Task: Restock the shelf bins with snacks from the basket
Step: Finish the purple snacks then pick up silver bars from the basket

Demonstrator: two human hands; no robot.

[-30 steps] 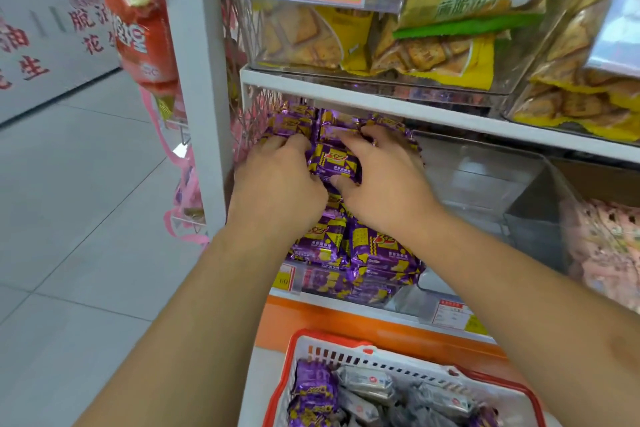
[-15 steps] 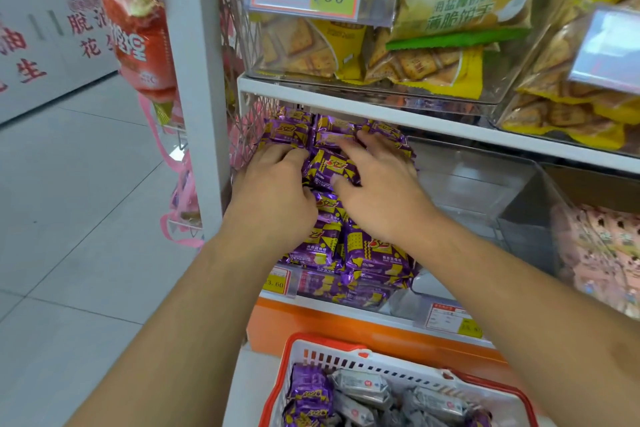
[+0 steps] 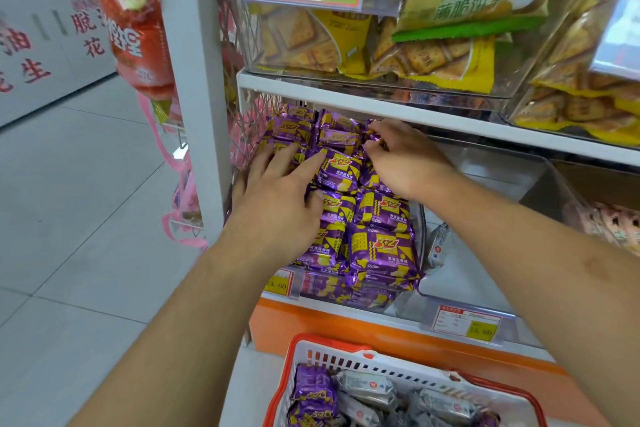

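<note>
A clear shelf bin (image 3: pixel 421 229) is packed with purple-and-yellow snack packs (image 3: pixel 381 246) in rows. My left hand (image 3: pixel 277 198) lies flat on the left rows, fingers stretched out and thumb against a middle pack (image 3: pixel 341 170). My right hand (image 3: pixel 405 159) reaches to the back right of the bin, and its curled fingers pinch a purple pack (image 3: pixel 375 139) there. At the bottom, the red-rimmed white basket (image 3: pixel 304 345) holds several purple packs (image 3: pixel 313 392) and grey packs (image 3: pixel 367 388).
To the right, a second clear bin (image 3: pixel 485 184) holds one grey pack (image 3: pixel 438 243); pink packs (image 3: pixel 616 225) lie further right. Yellow cracker bags (image 3: pixel 429 59) fill the upper shelf bins. A white post (image 3: pixel 194 80) and a hanging red bag (image 3: pixel 138 38) stand left.
My hands have spread apart over the purple packs. The left one slid left and flattened; the right one moved to the back right, uncovering the middle pack.
</note>
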